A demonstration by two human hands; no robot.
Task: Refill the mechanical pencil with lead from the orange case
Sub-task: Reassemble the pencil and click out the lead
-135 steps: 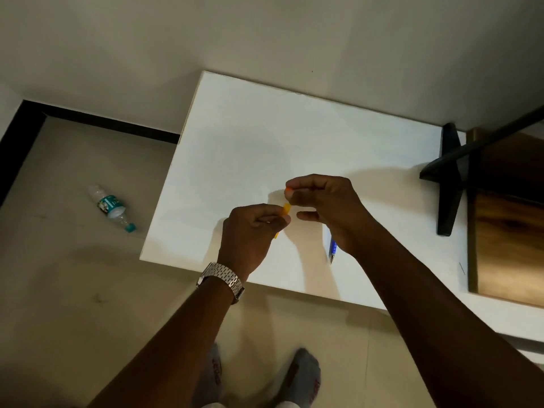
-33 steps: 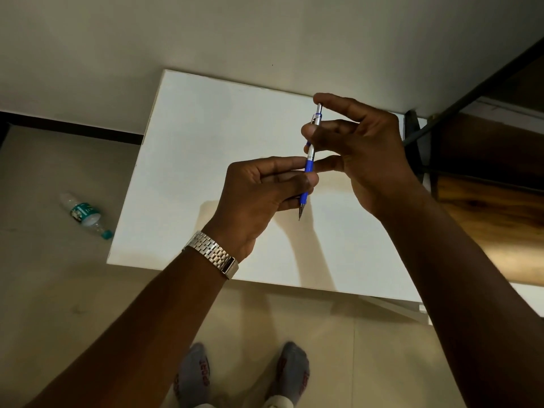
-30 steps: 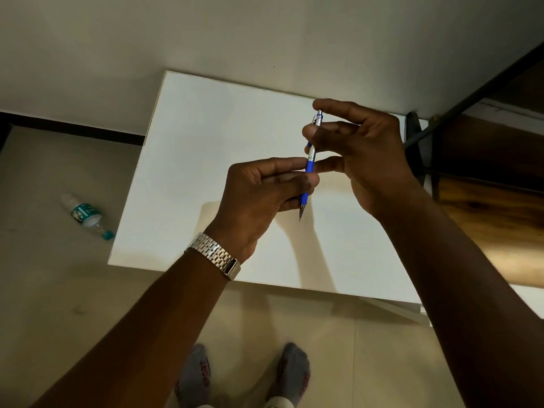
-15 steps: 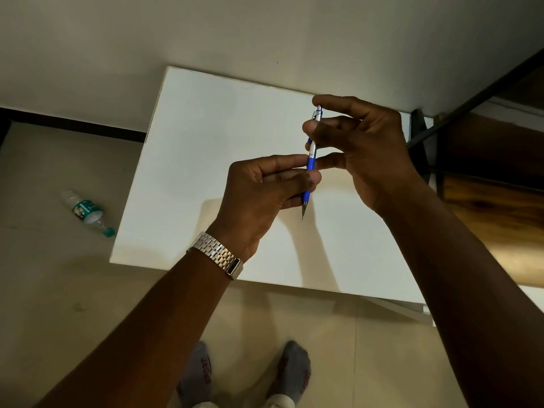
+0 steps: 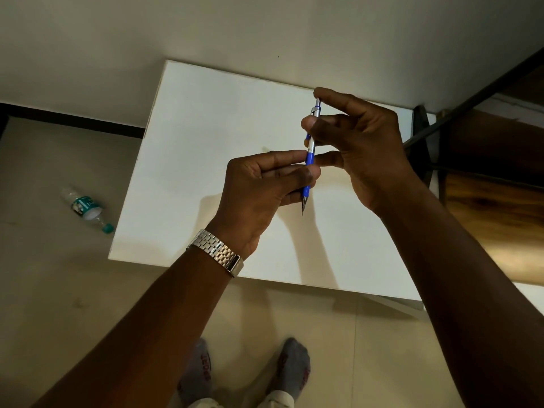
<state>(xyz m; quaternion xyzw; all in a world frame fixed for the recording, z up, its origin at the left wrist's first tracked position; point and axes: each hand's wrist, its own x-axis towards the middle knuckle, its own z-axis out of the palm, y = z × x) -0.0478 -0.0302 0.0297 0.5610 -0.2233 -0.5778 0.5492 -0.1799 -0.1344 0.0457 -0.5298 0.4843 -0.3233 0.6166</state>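
Note:
The blue and silver mechanical pencil (image 5: 309, 156) stands nearly upright above the white table (image 5: 206, 136), tip pointing down. My left hand (image 5: 265, 187) pinches its lower blue barrel between thumb and fingers. My right hand (image 5: 359, 148) grips the upper silver part, with the index finger resting on the top cap. The orange lead case is not visible in this view.
A plastic water bottle (image 5: 86, 208) with a teal cap lies on the floor left of the table. A dark metal frame (image 5: 424, 136) and a wooden surface (image 5: 494, 213) stand at the right. My socked feet (image 5: 250, 369) are on the floor below.
4.5 s ago both hands held the orange case while the pencil lay on the table. Over the last second both hands hold the pencil almost still above the table.

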